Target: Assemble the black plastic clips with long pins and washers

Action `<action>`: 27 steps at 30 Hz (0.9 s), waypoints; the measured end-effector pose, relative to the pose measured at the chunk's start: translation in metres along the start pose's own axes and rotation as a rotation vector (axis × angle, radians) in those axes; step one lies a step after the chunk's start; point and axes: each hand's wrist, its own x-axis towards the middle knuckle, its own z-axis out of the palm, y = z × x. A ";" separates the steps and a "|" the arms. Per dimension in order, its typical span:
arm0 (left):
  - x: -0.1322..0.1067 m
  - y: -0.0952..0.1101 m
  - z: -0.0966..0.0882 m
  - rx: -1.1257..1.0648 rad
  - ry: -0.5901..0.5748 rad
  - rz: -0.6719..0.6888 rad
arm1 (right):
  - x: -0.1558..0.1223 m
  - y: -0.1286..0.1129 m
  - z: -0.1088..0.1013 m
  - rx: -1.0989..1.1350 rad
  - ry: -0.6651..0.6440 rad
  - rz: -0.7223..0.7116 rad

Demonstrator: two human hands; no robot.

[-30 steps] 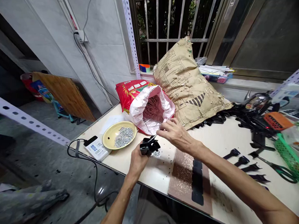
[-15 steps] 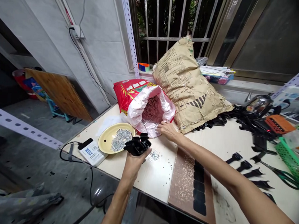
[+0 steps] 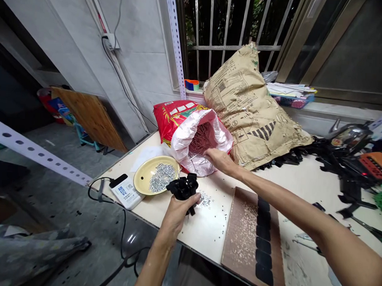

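Note:
My left hand (image 3: 179,210) is closed around a bunch of black plastic parts (image 3: 183,187), held upright over the table's front edge. Just behind them stands a yellow oval dish (image 3: 140,170) with a heap of small silvery metal pieces (image 3: 162,177). My right hand (image 3: 223,162) reaches into the mouth of a red sack (image 3: 163,120) with a white lining (image 3: 182,138). Many thin reddish-brown rods (image 3: 201,139) lie inside it. The right fingers are pressed together at the rods' near ends; what they hold, if anything, is too small to make out.
A brown paper sack (image 3: 240,103) leans against the window. Loose metal pieces (image 3: 205,199) lie on the table (image 3: 202,232). A brown board (image 3: 237,250) carries black pads (image 3: 263,258) and pale crumbs. A white power bank (image 3: 127,193) with a cable sits at the left; black parts (image 3: 341,175) pile up at the right.
My right hand has moved from the sack's lower rim into its mouth. The black parts in my left hand have tilted more upright. The camera view has shifted to the left.

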 end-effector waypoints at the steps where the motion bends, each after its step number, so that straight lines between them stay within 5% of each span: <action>1: 0.002 -0.002 0.000 0.064 0.033 0.030 | -0.002 -0.007 -0.010 0.102 0.114 0.074; 4: 0.008 -0.004 0.002 0.231 0.129 0.094 | -0.014 -0.039 -0.040 0.562 0.470 0.250; 7: 0.012 -0.004 0.008 0.308 0.174 0.142 | -0.028 -0.069 -0.059 0.820 0.570 0.245; 13: 0.013 -0.002 0.018 0.352 0.138 0.125 | -0.039 -0.089 -0.058 0.778 0.529 0.140; 19: 0.015 -0.007 0.014 0.323 0.130 0.128 | -0.041 -0.084 -0.055 0.668 0.455 0.076; 27: 0.017 -0.010 0.017 0.293 0.140 0.110 | -0.032 -0.072 -0.056 0.836 0.291 0.069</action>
